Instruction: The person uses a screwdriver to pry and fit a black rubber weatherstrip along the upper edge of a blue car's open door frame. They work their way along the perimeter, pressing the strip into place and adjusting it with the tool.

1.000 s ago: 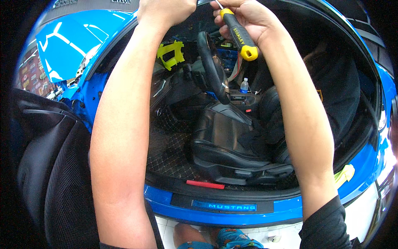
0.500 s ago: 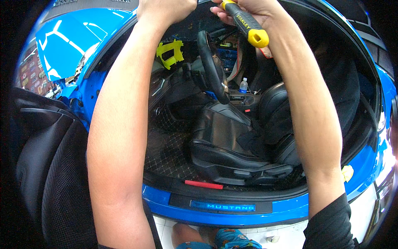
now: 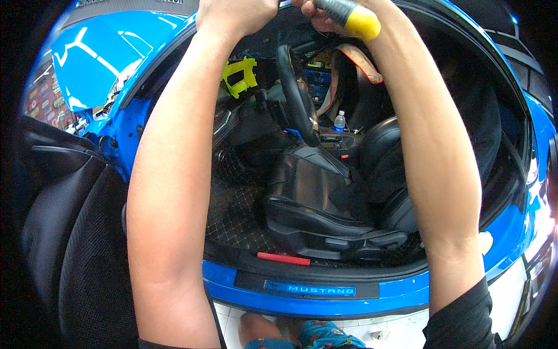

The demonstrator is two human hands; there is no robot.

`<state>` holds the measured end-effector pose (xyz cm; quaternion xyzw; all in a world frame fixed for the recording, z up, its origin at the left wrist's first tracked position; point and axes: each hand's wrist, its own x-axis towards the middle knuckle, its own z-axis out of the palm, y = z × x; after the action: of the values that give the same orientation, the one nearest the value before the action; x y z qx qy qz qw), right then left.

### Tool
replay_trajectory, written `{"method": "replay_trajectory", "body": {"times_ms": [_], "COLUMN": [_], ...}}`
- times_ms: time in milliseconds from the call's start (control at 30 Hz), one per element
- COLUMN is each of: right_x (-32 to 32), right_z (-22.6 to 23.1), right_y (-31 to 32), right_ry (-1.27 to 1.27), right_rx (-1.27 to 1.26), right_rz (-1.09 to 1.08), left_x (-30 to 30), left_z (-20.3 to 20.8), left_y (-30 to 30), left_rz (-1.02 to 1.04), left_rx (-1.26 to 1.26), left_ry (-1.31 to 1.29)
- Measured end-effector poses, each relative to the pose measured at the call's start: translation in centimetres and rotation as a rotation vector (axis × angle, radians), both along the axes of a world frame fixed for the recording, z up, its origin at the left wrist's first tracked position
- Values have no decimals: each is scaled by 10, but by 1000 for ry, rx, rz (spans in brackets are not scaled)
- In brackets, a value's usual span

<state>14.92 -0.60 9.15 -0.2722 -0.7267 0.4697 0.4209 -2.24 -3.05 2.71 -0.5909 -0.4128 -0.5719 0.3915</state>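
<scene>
Both my arms reach up to the top edge of the view, at the upper part of a blue car's open door frame [image 3: 465,35]. My right hand [image 3: 326,22] is closed around a hand tool with a black-and-yellow handle [image 3: 361,23]. The handle's rounded yellow end points down to the right, slightly blurred; the tool's working end is out of view. My left hand [image 3: 247,14] is curled closed near the frame's upper left. Its fingertips are cut off by the picture edge, so what they hold or press cannot be made out.
Below my arms are a black steering wheel [image 3: 297,96], a black leather seat [image 3: 308,180] and a water bottle [image 3: 339,121] on the console. A red strip [image 3: 283,258] lies along the sill. At left stands the open door [image 3: 75,203]. Yellow-green tape [image 3: 239,75] marks the dash.
My right hand and the tool have moved up and turned, with the handle lying flatter. My left hand stays closed in nearly the same place. The view has shifted slightly.
</scene>
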Motion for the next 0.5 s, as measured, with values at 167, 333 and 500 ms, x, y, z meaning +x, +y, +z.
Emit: {"method": "replay_trajectory", "body": {"times_ms": [167,333,500], "right_x": [-8,-29,-37], "right_z": [-14,-16,-26], "right_y": [17,16,-33], "right_ry": [255,264,-670], "right_rx": [144,145,1014], "right_rz": [-24,-47,-837], "left_x": [1,-4,-15], "left_z": [-1,-5,-8], "left_y": [-3,-4,-8], "left_rz": [-40,-15,8], "left_rx": [14,20,24], "left_ry": [24,46,55]}}
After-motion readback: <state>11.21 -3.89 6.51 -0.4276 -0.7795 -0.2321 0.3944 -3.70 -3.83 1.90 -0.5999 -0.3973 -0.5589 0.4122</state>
